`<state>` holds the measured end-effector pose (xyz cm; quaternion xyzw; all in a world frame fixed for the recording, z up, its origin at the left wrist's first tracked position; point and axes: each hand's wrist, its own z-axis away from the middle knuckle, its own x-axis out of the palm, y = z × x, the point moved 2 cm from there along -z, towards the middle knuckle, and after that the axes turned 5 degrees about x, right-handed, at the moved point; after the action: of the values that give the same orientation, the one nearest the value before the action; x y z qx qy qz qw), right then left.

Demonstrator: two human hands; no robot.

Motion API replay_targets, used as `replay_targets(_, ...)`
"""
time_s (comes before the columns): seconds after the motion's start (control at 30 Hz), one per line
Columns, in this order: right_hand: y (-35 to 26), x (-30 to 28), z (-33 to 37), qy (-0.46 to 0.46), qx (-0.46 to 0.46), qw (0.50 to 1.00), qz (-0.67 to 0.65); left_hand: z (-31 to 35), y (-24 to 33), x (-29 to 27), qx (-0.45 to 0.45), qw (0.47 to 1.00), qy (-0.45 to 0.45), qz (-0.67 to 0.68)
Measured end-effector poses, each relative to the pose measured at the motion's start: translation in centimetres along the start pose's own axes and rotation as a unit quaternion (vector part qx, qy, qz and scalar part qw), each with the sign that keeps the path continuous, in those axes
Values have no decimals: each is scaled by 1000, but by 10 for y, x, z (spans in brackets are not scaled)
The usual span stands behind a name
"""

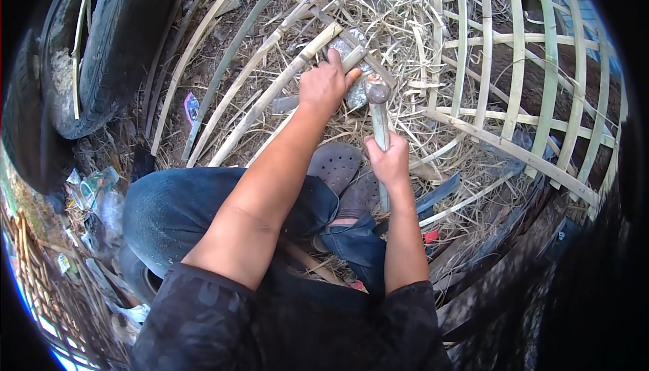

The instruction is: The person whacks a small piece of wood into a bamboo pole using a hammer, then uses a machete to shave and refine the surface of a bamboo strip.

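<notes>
My right hand point(390, 159) is wrapped round the pale handle of a hammer point(378, 117). The hammer's rounded head points away from me, close to the bamboo ends. My left hand point(324, 85) grips a bamboo strip point(269, 95) near its far end, its index finger stretched along it and its thumb by a short crossing piece point(354, 58). Under these ends lies a grey, speckled block point(357, 97), partly hidden by hand and bamboo. The strip belongs to a row of curved slats fanning out to the left.
An open bamboo lattice point(517, 53) stands at the right, with a log behind it. Old tyres point(111, 46) lean at the far left. Bamboo shavings point(399, 16) litter the ground. My clog-style shoes point(336, 167) are just below my hands. Plastic litter point(98, 185) lies left of my knee.
</notes>
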<state>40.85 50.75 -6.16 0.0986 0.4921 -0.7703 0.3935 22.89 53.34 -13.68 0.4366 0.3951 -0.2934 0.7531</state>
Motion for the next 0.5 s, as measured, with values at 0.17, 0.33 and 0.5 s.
replay_targets(0.17, -8, 4, -2, -6, -18, 1000, 1, 0, -4, -1, 21, 1000, -3, 23)
replay_targets(0.33, -7, 4, -18, -16, -8, 1000, -1, -3, -3, 3, 14, 1000, -14, 16)
replay_targets(0.5, -24, -1, -34, -14, -34, 999, 1, -4, -6, 4, 11, 999, -28, 32)
